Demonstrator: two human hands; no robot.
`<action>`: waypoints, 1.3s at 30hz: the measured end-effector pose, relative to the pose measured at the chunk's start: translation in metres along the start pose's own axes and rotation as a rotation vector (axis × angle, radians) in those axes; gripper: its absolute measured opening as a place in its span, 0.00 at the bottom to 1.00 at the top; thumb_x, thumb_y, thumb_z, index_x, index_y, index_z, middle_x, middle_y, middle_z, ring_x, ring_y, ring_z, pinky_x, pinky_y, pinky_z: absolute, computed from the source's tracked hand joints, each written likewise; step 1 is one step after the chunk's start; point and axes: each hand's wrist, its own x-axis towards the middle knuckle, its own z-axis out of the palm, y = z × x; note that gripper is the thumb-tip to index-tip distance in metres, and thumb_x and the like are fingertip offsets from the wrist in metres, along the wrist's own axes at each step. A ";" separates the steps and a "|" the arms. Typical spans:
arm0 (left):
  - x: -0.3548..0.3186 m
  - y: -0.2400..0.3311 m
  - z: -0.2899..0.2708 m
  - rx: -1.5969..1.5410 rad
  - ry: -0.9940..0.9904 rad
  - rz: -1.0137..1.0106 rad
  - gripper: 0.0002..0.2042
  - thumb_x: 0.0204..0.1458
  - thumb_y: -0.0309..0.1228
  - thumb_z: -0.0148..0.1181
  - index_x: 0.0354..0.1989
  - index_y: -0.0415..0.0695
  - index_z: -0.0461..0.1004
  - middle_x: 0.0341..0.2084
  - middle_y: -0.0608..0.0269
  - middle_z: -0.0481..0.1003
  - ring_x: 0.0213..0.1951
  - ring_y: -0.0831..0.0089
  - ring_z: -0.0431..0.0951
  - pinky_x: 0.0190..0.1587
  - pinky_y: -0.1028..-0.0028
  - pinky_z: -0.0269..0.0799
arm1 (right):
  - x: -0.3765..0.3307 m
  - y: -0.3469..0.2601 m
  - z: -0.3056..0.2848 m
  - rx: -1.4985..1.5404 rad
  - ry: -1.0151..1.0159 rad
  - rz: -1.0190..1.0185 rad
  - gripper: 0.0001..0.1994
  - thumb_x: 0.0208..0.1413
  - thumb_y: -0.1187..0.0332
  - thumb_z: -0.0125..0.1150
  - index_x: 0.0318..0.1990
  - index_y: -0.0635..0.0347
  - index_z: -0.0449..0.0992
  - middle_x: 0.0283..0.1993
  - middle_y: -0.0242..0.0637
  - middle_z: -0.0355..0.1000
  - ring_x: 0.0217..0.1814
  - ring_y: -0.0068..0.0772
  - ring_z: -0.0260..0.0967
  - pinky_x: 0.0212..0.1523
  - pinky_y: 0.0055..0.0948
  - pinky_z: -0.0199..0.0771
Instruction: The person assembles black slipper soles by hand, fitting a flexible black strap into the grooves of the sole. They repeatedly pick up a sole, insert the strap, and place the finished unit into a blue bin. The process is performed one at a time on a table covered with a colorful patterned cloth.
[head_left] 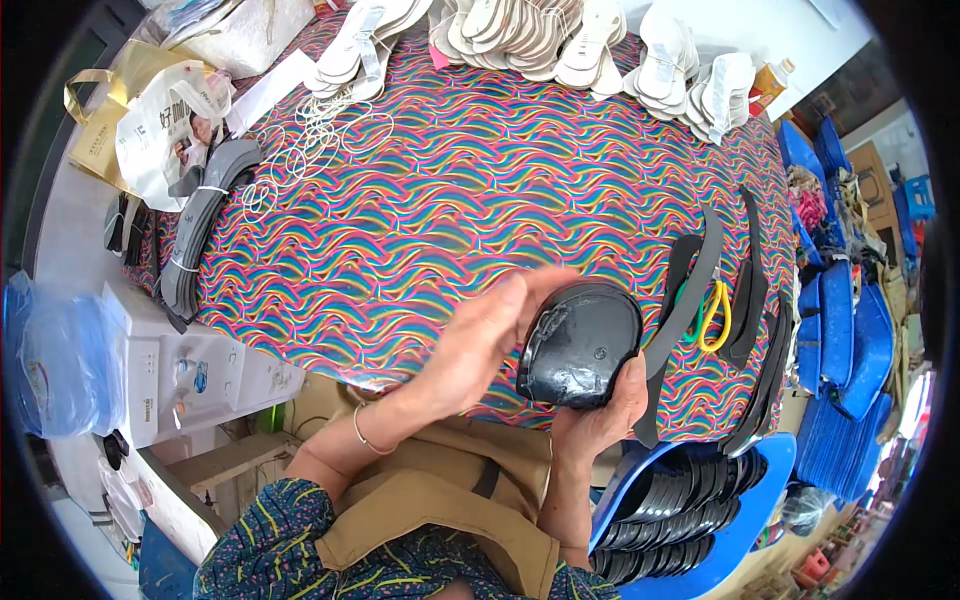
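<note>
A glossy black rounded piece (583, 345), with a layered rim and a whitish smear on its face, is held up over the near edge of the table. My right hand (605, 410) grips it from below, its thumb along the lower right edge and the other fingers hidden underneath. Slightly blurred, my left hand (490, 325) lies at the left side of the piece with fingers stretched toward its top edge; whether they press on it I cannot tell. Just right of the piece, a long grey curved strip (690, 290) lies by yellow-handled scissors (716, 318).
A blue tub (780, 470) with rows of black curved pieces stands at the lower right. Further dark strips (745, 310) lie along the table's right side. Tied grey strips (195, 240), loose cord (300, 150) and bags (165, 130) are at left. Stacked pale insoles (510, 35) line the back.
</note>
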 end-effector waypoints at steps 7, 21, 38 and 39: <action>-0.009 -0.019 0.000 0.238 0.129 0.080 0.20 0.68 0.41 0.45 0.55 0.35 0.71 0.42 0.67 0.74 0.42 0.84 0.71 0.45 0.76 0.69 | 0.002 0.004 0.008 -0.148 -0.027 -0.071 0.19 0.67 0.57 0.49 0.46 0.67 0.73 0.39 0.36 0.74 0.38 0.24 0.72 0.40 0.26 0.74; -0.002 -0.001 -0.018 0.242 -0.063 0.006 0.17 0.65 0.36 0.53 0.54 0.36 0.73 0.40 0.69 0.75 0.39 0.83 0.72 0.42 0.80 0.70 | 0.008 0.011 -0.008 -0.175 -0.082 -0.039 0.21 0.66 0.56 0.51 0.44 0.72 0.75 0.37 0.40 0.76 0.37 0.26 0.74 0.41 0.27 0.75; 0.005 0.043 -0.016 0.451 -0.192 -0.172 0.15 0.64 0.31 0.51 0.54 0.35 0.73 0.45 0.63 0.77 0.47 0.78 0.73 0.51 0.75 0.70 | 0.023 0.006 -0.014 -0.278 -0.310 0.162 0.19 0.61 0.58 0.59 0.41 0.71 0.80 0.29 0.26 0.72 0.29 0.16 0.62 0.32 0.21 0.60; 0.007 0.043 -0.018 0.484 -0.199 -0.196 0.14 0.64 0.30 0.51 0.54 0.35 0.73 0.45 0.63 0.77 0.47 0.78 0.74 0.51 0.75 0.70 | 0.023 0.006 -0.013 -0.293 -0.324 0.159 0.19 0.61 0.58 0.59 0.42 0.71 0.80 0.30 0.27 0.73 0.30 0.16 0.63 0.32 0.21 0.61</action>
